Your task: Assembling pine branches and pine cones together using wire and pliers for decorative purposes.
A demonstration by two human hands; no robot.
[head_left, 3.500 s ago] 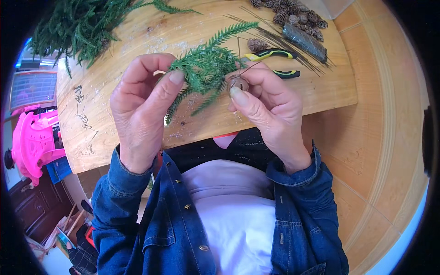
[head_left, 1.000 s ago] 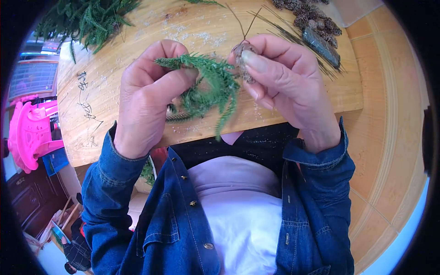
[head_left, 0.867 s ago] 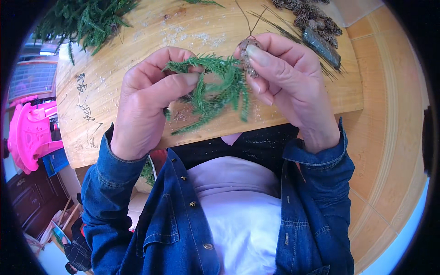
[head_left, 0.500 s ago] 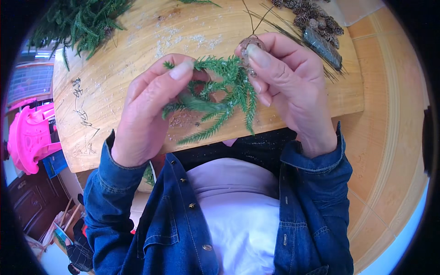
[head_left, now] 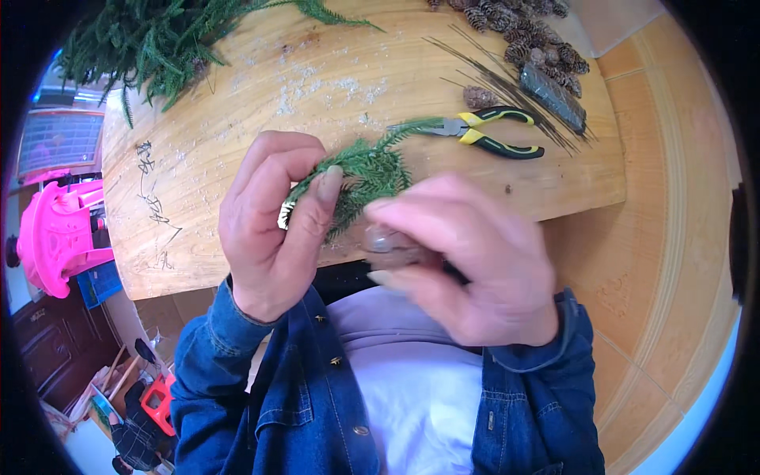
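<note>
My left hand [head_left: 277, 210] pinches a green artificial pine sprig [head_left: 368, 170] between thumb and fingers, above the front part of the table. To its right, my right hand [head_left: 475, 261] is closed on a pinecone [head_left: 393, 245], a brown shape partly covered by the fingers. Motion smears that hand and the cone. Just below the sprig's outer side, the cone is turned toward my body. Beyond both hands, combination pliers [head_left: 495, 131] with black and yellow handles lie on the table, their jaws beside the sprig's tip.
The wooden table [head_left: 190, 229] carries whitish flakes. A heap of green sprigs [head_left: 150, 47] covers its far left. Several pinecones [head_left: 546, 47], thin wires [head_left: 507, 91] and a dark wrapped bundle [head_left: 554, 91] lie at the far right, with one cone [head_left: 480, 97] apart. A pink chair [head_left: 59, 233] stands left.
My right hand has moved down toward my body with the pinecone, uncovering the pliers and the lone cone. My left hand keeps the sprig and has shifted slightly lower.
</note>
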